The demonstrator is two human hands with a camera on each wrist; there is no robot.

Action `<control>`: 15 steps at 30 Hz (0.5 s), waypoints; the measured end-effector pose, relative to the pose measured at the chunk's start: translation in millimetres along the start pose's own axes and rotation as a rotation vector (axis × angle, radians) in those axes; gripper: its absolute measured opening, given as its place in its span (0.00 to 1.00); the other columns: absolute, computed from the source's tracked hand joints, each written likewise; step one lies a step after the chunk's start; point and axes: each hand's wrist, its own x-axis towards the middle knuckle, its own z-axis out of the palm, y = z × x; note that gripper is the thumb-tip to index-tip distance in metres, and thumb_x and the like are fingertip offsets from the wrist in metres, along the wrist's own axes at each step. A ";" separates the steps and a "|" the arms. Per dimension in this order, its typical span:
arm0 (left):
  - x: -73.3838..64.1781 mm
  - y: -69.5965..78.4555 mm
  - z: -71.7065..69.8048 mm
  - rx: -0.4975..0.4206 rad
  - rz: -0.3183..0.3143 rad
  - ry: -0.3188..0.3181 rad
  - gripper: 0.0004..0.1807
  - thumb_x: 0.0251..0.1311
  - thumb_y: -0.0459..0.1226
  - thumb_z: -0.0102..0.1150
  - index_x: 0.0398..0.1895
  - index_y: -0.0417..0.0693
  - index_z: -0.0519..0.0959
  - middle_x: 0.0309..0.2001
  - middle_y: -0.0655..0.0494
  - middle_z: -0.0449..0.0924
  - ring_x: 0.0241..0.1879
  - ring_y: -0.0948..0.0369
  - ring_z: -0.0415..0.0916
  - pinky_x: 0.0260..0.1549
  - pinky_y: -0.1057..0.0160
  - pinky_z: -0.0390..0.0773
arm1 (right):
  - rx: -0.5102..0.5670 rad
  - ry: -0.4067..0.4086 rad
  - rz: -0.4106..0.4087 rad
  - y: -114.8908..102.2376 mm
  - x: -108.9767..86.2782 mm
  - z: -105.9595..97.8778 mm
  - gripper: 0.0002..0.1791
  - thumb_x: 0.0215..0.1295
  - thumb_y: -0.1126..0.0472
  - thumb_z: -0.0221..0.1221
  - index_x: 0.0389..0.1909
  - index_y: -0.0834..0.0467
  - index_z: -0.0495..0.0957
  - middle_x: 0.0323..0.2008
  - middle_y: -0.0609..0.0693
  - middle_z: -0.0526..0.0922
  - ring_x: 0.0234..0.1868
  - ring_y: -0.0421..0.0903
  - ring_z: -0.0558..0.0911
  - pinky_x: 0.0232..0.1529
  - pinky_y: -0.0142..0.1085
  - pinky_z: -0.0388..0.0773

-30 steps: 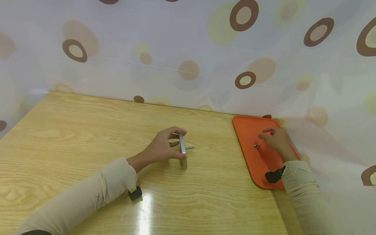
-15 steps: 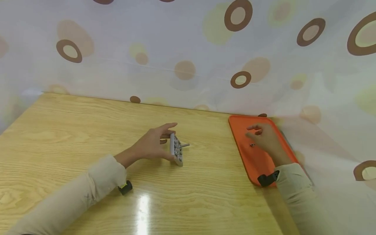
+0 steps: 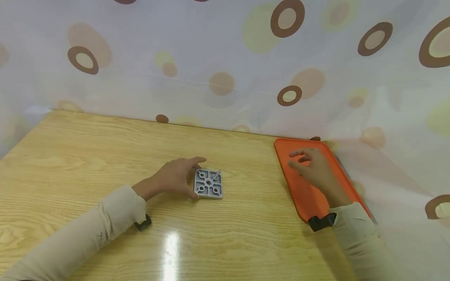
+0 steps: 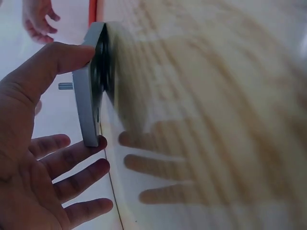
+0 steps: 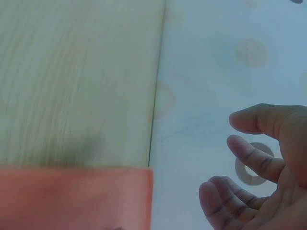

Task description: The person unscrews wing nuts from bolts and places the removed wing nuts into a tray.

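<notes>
My left hand (image 3: 174,175) pinches a square grey metal plate (image 3: 209,187) by opposite edges, thumb on one side and a fingertip on the other. Ribs and several round holes face up, and a short metal bolt (image 3: 217,174) sticks out of one corner hole. Seen from the left wrist, the plate (image 4: 86,105) is held a little off the table, its bolt shank (image 4: 65,86) pointing away. Above the orange tray (image 3: 302,195) hovers my right hand (image 3: 313,168), fingers loosely bent, nothing visible between them in the right wrist view.
A light wood-grain table (image 3: 225,234) lies under both hands. Behind and to the right hangs a white curtain (image 3: 246,58) with brown and beige circles. The tray sits against it at the table's right edge.
The plate has turned from edge-on to show its ribbed face. My right hand has shifted left over the tray; the small metal part seen there earlier is now out of sight.
</notes>
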 end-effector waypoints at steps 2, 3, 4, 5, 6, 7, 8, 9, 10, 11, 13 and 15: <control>0.9 -0.8 2.0 0.029 -0.009 0.002 0.59 0.35 0.52 0.81 0.74 0.47 0.62 0.59 0.49 0.82 0.58 0.49 0.78 0.57 0.46 0.80 | -0.007 0.008 -0.009 -4.1 2.0 4.1 0.22 0.72 0.51 0.58 0.59 0.60 0.76 0.67 0.65 0.65 0.61 0.64 0.73 0.42 0.49 0.85; 1.5 -1.2 3.1 0.044 -0.010 0.006 0.59 0.35 0.52 0.81 0.74 0.47 0.62 0.58 0.50 0.83 0.57 0.49 0.78 0.56 0.46 0.81 | -0.005 0.010 -0.017 -6.5 3.7 7.5 0.22 0.72 0.50 0.58 0.59 0.60 0.76 0.67 0.64 0.66 0.61 0.64 0.73 0.44 0.49 0.84; 2.2 -1.6 4.4 0.055 -0.014 0.006 0.60 0.34 0.52 0.81 0.74 0.47 0.62 0.58 0.51 0.83 0.57 0.50 0.78 0.56 0.48 0.81 | -0.006 0.014 -0.028 -8.8 5.8 11.2 0.22 0.72 0.50 0.58 0.59 0.59 0.77 0.66 0.64 0.67 0.60 0.63 0.74 0.46 0.50 0.83; 2.9 -1.8 5.7 0.065 -0.011 0.004 0.60 0.34 0.52 0.81 0.74 0.47 0.62 0.57 0.51 0.83 0.56 0.51 0.78 0.55 0.48 0.81 | 0.002 0.014 -0.034 -11.3 7.6 15.4 0.22 0.72 0.50 0.58 0.59 0.59 0.77 0.66 0.63 0.68 0.60 0.62 0.74 0.48 0.51 0.83; 3.1 -1.9 7.0 0.075 -0.007 -0.001 0.60 0.34 0.52 0.81 0.74 0.47 0.62 0.57 0.51 0.83 0.56 0.51 0.78 0.54 0.49 0.82 | 0.011 0.013 -0.038 -13.8 9.1 20.3 0.21 0.72 0.49 0.58 0.58 0.58 0.77 0.65 0.63 0.68 0.60 0.62 0.75 0.49 0.52 0.82; 3.3 -1.7 8.3 0.087 0.000 -0.005 0.60 0.34 0.52 0.81 0.74 0.47 0.62 0.57 0.51 0.83 0.55 0.51 0.78 0.53 0.49 0.82 | 0.026 0.009 -0.041 -16.5 10.1 25.1 0.21 0.72 0.49 0.58 0.58 0.58 0.77 0.65 0.63 0.68 0.60 0.61 0.75 0.51 0.53 0.81; 3.5 -1.2 9.4 0.093 0.009 -0.011 0.60 0.34 0.52 0.81 0.74 0.46 0.62 0.56 0.50 0.84 0.55 0.50 0.78 0.53 0.50 0.82 | 0.034 0.009 -0.045 -19.2 10.4 29.4 0.21 0.72 0.49 0.58 0.58 0.58 0.77 0.64 0.63 0.67 0.59 0.61 0.74 0.52 0.53 0.80; 4.1 -0.5 10.5 0.094 0.013 -0.020 0.60 0.34 0.52 0.81 0.74 0.46 0.62 0.56 0.50 0.83 0.55 0.50 0.78 0.53 0.50 0.82 | 0.034 0.013 -0.056 -21.5 10.5 33.1 0.20 0.72 0.51 0.59 0.58 0.58 0.77 0.63 0.63 0.67 0.59 0.61 0.75 0.53 0.54 0.80; 4.5 0.0 11.5 0.094 0.016 -0.031 0.59 0.34 0.52 0.81 0.74 0.46 0.62 0.57 0.50 0.83 0.56 0.50 0.78 0.54 0.50 0.82 | 0.033 0.017 -0.063 -23.6 10.5 36.0 0.19 0.71 0.51 0.59 0.57 0.57 0.78 0.62 0.63 0.68 0.58 0.60 0.75 0.54 0.54 0.79; 4.7 0.5 12.0 0.089 0.018 -0.041 0.59 0.34 0.52 0.81 0.74 0.46 0.62 0.57 0.50 0.83 0.57 0.49 0.78 0.55 0.49 0.82 | 0.036 0.019 -0.073 -26.0 10.2 38.7 0.19 0.71 0.52 0.60 0.57 0.57 0.78 0.61 0.63 0.68 0.58 0.60 0.76 0.53 0.53 0.79; 4.9 0.5 12.2 0.093 0.017 -0.049 0.60 0.35 0.53 0.81 0.74 0.46 0.61 0.60 0.49 0.81 0.60 0.48 0.77 0.58 0.48 0.81 | 0.048 0.025 -0.100 -30.3 9.9 42.6 0.17 0.70 0.54 0.60 0.56 0.57 0.78 0.59 0.63 0.69 0.57 0.59 0.77 0.53 0.51 0.79; 3.9 -0.2 8.5 0.080 0.006 -0.043 0.60 0.37 0.54 0.81 0.75 0.45 0.60 0.65 0.47 0.77 0.65 0.46 0.73 0.63 0.46 0.77 | 0.055 0.028 -0.126 -33.4 9.4 44.6 0.17 0.70 0.56 0.61 0.55 0.58 0.79 0.57 0.62 0.70 0.55 0.58 0.78 0.52 0.46 0.79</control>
